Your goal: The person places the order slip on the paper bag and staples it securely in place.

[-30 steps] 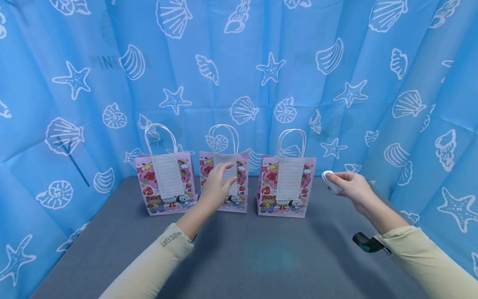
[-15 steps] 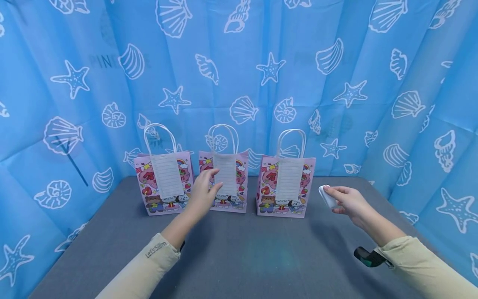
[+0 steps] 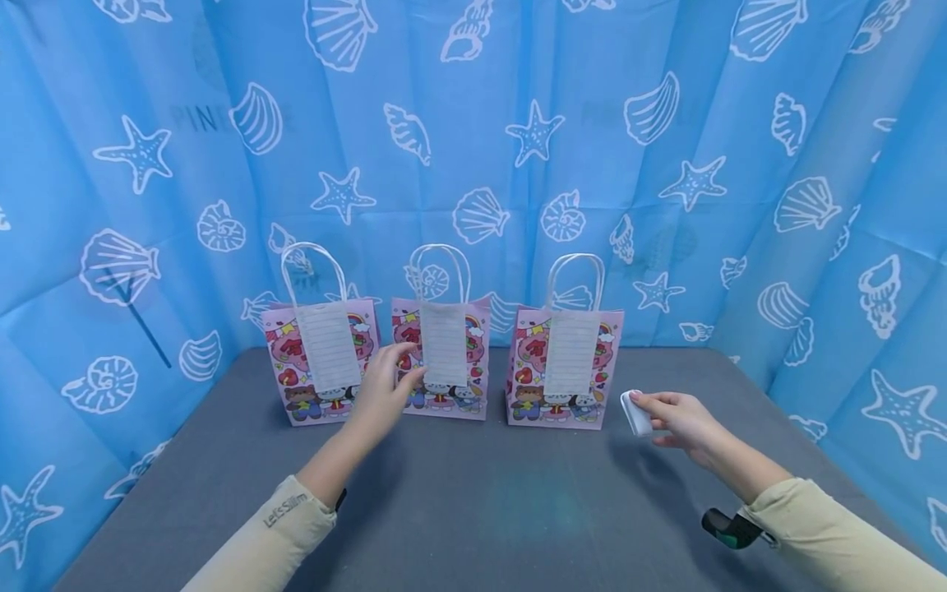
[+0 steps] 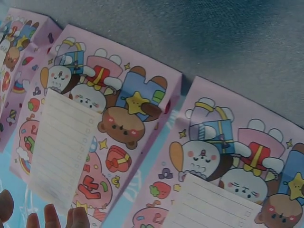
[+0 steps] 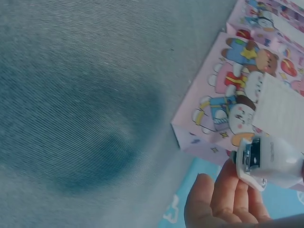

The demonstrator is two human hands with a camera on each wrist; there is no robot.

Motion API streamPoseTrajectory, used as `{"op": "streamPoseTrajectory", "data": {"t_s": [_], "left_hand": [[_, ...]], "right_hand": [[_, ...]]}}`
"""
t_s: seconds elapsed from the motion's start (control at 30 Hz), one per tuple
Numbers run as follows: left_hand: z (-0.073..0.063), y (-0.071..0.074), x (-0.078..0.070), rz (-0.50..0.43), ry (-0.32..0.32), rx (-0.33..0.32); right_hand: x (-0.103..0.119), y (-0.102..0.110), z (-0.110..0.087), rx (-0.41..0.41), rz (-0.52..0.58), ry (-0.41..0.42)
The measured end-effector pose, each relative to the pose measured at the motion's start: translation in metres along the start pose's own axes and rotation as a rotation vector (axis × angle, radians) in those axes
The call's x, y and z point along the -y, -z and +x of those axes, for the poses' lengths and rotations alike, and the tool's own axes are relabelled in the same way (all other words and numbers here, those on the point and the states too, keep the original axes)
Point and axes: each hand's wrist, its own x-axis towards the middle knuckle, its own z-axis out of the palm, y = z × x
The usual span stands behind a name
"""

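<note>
Three pink gift bags stand in a row: a left bag (image 3: 291,362), a middle bag (image 3: 477,353) and a right bag (image 3: 528,362). Each has white handles, cartoon animals and a lined paper slip on its front, such as the middle slip (image 3: 444,341). My left hand (image 3: 381,390) is in front of the gap between left and middle bags, fingers loosely bent, holding nothing. To the right of the right bag, my right hand (image 3: 684,423) pinches a small white stapler (image 3: 637,413) above the table. Its shiny metal end (image 5: 253,154) shows in the right wrist view.
A dark grey cloth covers the table (image 3: 473,510). Behind the bags and along both sides hangs a blue curtain (image 3: 473,148) with white shells and starfish. A black wrist camera (image 3: 728,529) is strapped under the right sleeve.
My left hand has drawn back left and down, away from the middle bag's slip. The right hand has lowered slightly with the stapler still pinched. The bags stay in place.
</note>
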Motion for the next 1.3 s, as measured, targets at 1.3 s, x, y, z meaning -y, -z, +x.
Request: {"op": "streamPoseTrajectory", "data": {"t_s": [1.3], "left_hand": [[-0.03, 0.032, 0.033, 0.083, 0.145, 0.068]], "right_hand": [[-0.021, -0.032, 0.003, 0.117, -0.161, -0.139]]}}
